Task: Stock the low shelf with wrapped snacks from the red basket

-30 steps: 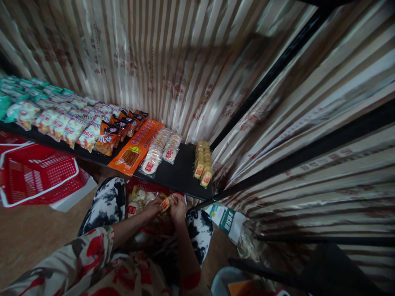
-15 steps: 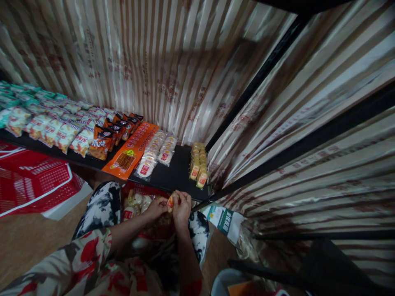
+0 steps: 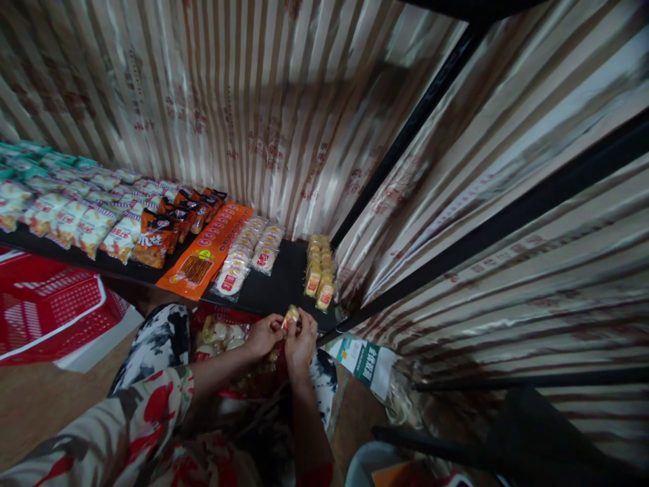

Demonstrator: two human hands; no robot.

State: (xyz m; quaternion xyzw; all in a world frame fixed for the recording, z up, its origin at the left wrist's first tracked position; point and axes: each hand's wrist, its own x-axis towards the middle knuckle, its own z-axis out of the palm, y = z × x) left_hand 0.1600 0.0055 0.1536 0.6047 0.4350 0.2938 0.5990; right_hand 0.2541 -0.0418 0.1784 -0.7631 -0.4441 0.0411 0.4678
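Between my two hands is a small yellow snack packet (image 3: pixel 291 315) with a red and white label. My left hand (image 3: pixel 264 335) pinches its left side with the fingertips. Gripping the right side is my right hand (image 3: pixel 301 338), thumb in front. Both hands are just off the front edge of a black shelf (image 3: pixel 268 292). Below them, between my knees, sits a red basket with wrapped round snacks (image 3: pixel 223 335) inside. Two rows of similar yellow packets (image 3: pixel 319 270) stand at the shelf's right end. White round wrapped snacks (image 3: pixel 234 269) lie in rows left of them.
An orange snack pack (image 3: pixel 200 260) lies flat on the shelf, with orange-black bags (image 3: pixel 152 237) and white bags (image 3: pixel 91 220) further left. A red basket (image 3: pixel 51 304) stands at left. Black metal bars (image 3: pixel 405 145) cross a striped sheet. A plastic bag (image 3: pixel 370 365) lies right.
My hands have raised the yellow packet slightly and turned it, moving it a little right. The view has shifted, so the shelf goods appear further left.
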